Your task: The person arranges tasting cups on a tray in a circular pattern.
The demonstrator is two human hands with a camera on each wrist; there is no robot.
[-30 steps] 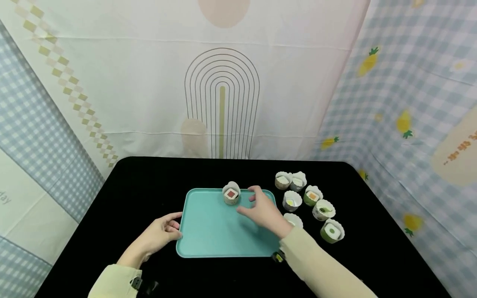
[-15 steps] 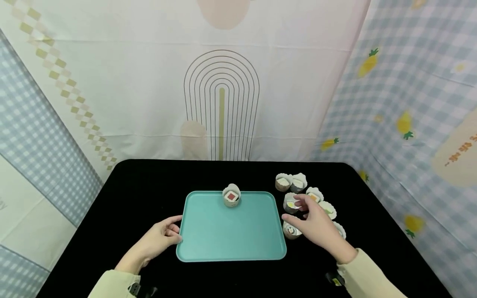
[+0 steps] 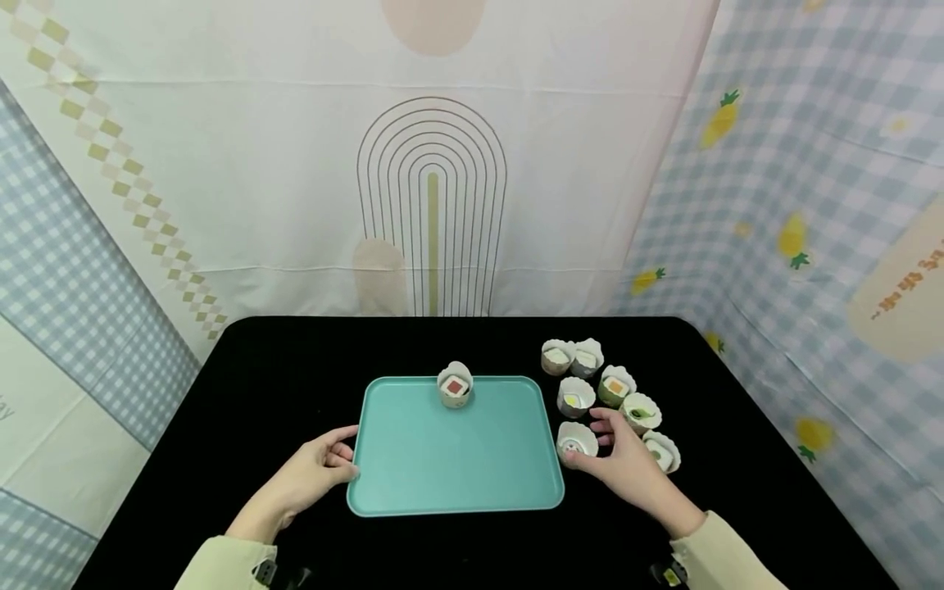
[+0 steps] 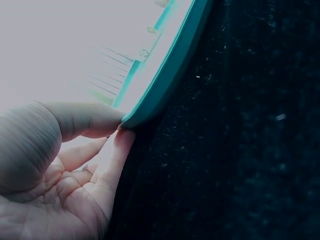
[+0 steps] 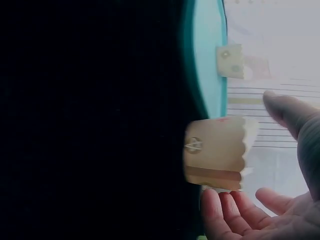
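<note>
A turquoise tray [image 3: 457,467] lies flat on the black table. My left hand [image 3: 313,475] pinches its left edge; in the left wrist view the thumb [image 4: 92,119] and a finger meet at the rim. At the tray's far edge stands a paper baking cup [image 3: 453,400] holding a white square piece with a red centre. My right hand [image 3: 627,463] is spread around another paper cup [image 3: 577,436], just right of the tray. The right wrist view has fingertips [image 5: 212,202] close against this patterned cup [image 5: 215,150], while the thumb stands apart from it.
Several more paper cups with small food-like pieces stand right of the tray, among them a yellow-dotted one [image 3: 575,397], an orange-topped one [image 3: 616,385] and a green one [image 3: 640,411]. A patterned cloth [image 3: 295,180] hangs behind the table.
My right hand has moved from over the tray, beside the red-centred cup, rightward to the near cup beside the tray. The left hand stays at the tray's left edge.
</note>
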